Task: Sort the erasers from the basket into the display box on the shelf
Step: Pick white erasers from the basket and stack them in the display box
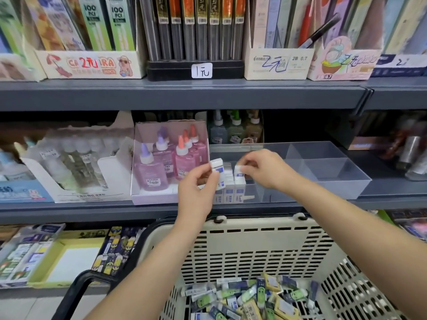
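A clear plastic display box (323,172) with several compartments sits on the middle shelf. Its front-left compartment holds rows of white erasers with blue sleeves (231,192). My left hand (198,188) pinches one or two white-and-blue erasers (217,166) just left of the box. Over that same compartment, my right hand (263,169) grips another white-and-blue eraser (239,171) at the top of the rows. A beige plastic basket (254,245) below holds several mixed erasers (251,299) in white, green, yellow and dark blue wrappers.
A box of pink glitter-glue bottles (168,162) stands right beside the display box on the left. The grey upper shelf edge (184,94) overhangs the hands. The basket's black handle (76,289) lies at lower left. Stationery boxes (57,255) fill the lower shelf.
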Tool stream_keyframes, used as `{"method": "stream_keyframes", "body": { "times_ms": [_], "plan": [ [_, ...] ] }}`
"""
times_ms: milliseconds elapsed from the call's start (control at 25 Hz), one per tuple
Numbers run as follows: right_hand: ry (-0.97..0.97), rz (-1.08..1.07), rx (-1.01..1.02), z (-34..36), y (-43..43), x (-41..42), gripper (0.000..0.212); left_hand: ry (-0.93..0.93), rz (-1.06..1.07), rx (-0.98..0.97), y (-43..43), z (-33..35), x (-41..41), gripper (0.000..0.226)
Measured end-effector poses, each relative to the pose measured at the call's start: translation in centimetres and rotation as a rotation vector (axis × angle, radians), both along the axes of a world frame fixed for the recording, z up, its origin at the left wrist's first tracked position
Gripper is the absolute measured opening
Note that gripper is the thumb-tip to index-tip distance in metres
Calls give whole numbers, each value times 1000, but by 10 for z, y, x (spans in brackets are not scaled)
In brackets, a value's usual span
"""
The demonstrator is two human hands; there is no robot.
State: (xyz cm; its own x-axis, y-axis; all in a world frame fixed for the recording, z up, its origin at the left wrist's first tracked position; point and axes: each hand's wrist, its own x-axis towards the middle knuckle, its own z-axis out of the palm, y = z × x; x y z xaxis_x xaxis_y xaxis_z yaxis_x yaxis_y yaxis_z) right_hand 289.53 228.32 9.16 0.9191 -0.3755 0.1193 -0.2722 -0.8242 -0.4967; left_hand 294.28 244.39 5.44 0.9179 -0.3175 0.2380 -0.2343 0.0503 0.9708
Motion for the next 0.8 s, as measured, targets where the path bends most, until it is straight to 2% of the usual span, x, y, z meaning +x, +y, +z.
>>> {"method": "stream_keyframes", "body": {
  "times_ms": [200,320,360,440,520,560,680,800],
  "plan": [
    [238,137,-228,6,9,6,29,20,-31,-9,1,-1,3,18],
    [305,164,-286,9,11,5,31,29,-44,-14,2,-1,2,20],
    [271,149,-294,11,11,4,30,31,-50,-23,2,-1,1,20],
    [78,128,-267,18,11,-3,30,17,-68,-18,2,0,0,21],
    [-121,237,-114,25,16,-12,33,-8,-104,11,1,0,-2,22],
    [-162,309,-64,27,19,-17,31,-17,-129,16,1,0,-4,20],
    [-176,378,-84,31,22,-24,15,-30,-207,-7,2,2,-7,19],
    [-178,372,23,33,17,-28,23,87,-298,-94,2,3,-8,20]
  ]
}}
